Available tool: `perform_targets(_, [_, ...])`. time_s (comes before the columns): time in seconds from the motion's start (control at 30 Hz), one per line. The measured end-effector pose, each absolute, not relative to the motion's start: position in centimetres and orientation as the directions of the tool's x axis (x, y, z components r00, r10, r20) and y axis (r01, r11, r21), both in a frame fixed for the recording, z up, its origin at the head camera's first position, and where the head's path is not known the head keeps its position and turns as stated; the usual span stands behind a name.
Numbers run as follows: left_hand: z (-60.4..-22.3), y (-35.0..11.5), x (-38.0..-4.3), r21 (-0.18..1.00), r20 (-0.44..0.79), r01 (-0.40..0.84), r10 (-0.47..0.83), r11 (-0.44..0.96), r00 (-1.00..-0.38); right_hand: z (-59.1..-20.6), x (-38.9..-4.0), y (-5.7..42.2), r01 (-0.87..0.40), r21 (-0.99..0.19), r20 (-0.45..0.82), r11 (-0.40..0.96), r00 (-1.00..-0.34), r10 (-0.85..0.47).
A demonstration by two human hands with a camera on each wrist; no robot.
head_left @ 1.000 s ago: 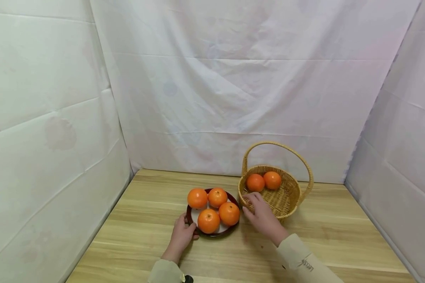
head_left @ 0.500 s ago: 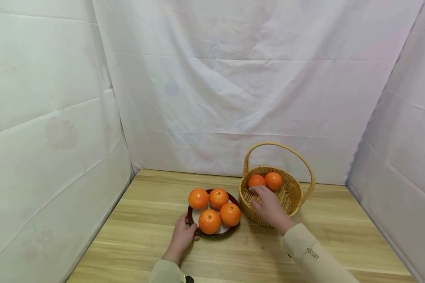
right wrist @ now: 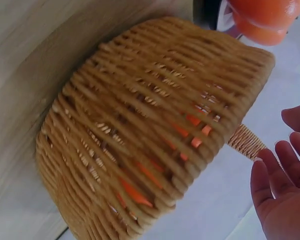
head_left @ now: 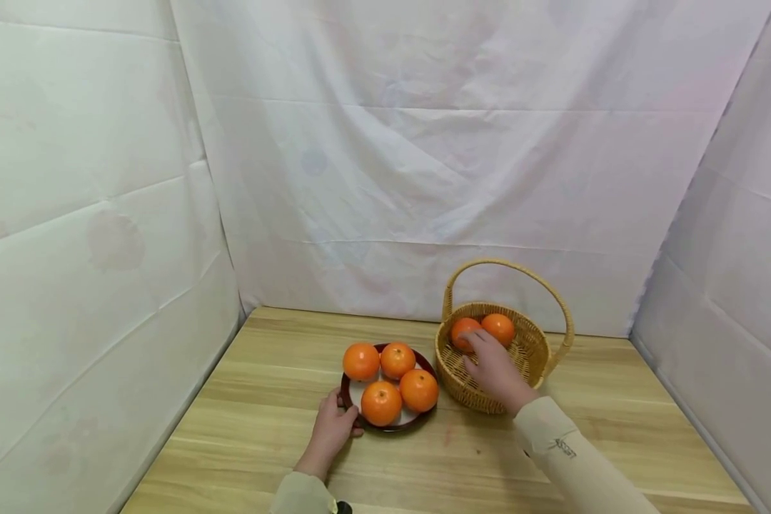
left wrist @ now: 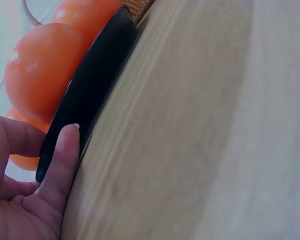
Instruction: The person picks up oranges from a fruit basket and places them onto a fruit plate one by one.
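Note:
My left hand (head_left: pixel 330 426) holds the near left rim of a dark round plate (head_left: pixel 345 391) with a white inside. In the left wrist view its fingers and thumb lie on both sides of the plate's dark edge (left wrist: pixel 92 80). Several oranges sit on the plate, the nearest orange (head_left: pixel 381 403) close to that hand. To the right stands a wicker basket (head_left: pixel 462 389) with two oranges at its back, a left orange (head_left: pixel 464 333) and a right orange (head_left: pixel 499 328). My right hand (head_left: pixel 496 368) hangs over the basket, loosely bent fingertips overlapping the left orange in the head view, holding nothing.
The basket's tall arched handle (head_left: pixel 510 265) rises above its far side. Plate and basket stand close together on a wooden table (head_left: pixel 263 400). White cloth (head_left: pixel 385 164) hangs behind the table and along both sides.
My right hand has moved from the basket's near left rim, further over the basket toward the left orange inside. The left hand stays at the plate's rim.

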State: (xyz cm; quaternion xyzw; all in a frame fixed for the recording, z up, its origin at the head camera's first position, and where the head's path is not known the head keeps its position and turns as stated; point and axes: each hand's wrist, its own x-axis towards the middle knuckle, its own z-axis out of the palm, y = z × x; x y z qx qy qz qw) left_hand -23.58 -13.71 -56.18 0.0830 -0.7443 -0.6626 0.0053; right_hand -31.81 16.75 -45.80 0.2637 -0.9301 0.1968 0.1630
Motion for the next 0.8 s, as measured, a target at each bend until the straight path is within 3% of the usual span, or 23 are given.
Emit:
perform_targets(0.2, [-56.1,-13.7,-23.5,0.985,-0.112,-0.129,-0.141,0.112,-0.984,-45.6,-32.5,17.2,-0.584,-0.164,0.431,0.795,-0.767,-0.475])
perform_targets(0.4, [-56.4,-13.7,-23.6,0.983,-0.112,-0.13,-0.142,0.127,-0.984,-45.4,-32.7,17.3,-0.563,-0.143,0.383,0.814,-0.79,-0.48])
perform_targets(0.8, [-56.3,-13.7,-23.6,0.985,-0.11,-0.125,-0.128,0.119,-0.986,-45.0,-34.1,17.3,-0.603,-0.081,0.417,0.794,-0.744,-0.522])
